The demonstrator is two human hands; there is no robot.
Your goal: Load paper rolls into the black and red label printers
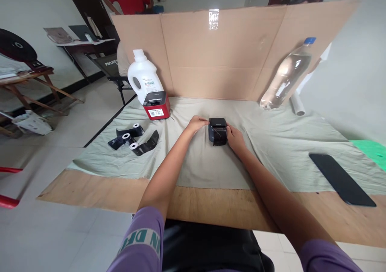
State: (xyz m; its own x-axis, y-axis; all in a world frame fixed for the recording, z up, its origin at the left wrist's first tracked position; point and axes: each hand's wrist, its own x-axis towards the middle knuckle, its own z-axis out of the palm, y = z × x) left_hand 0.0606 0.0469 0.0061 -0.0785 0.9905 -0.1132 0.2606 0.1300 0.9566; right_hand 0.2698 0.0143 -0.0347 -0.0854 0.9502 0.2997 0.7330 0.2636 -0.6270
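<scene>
Head view: left hand [197, 124] and right hand [234, 137] gripped small black printer [217, 131] from either side, mid-tabletop [99, 191] on grey cloth [283, 151]. Red printer [157, 105] at 10 o'clock; phone [340, 178] at 4 o'clock.

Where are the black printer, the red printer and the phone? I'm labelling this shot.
black printer [217, 128]: head view, on its top lid.
red printer [156, 105]: head view, on its front face.
phone [340, 177]: head view, mid-screen.
</scene>
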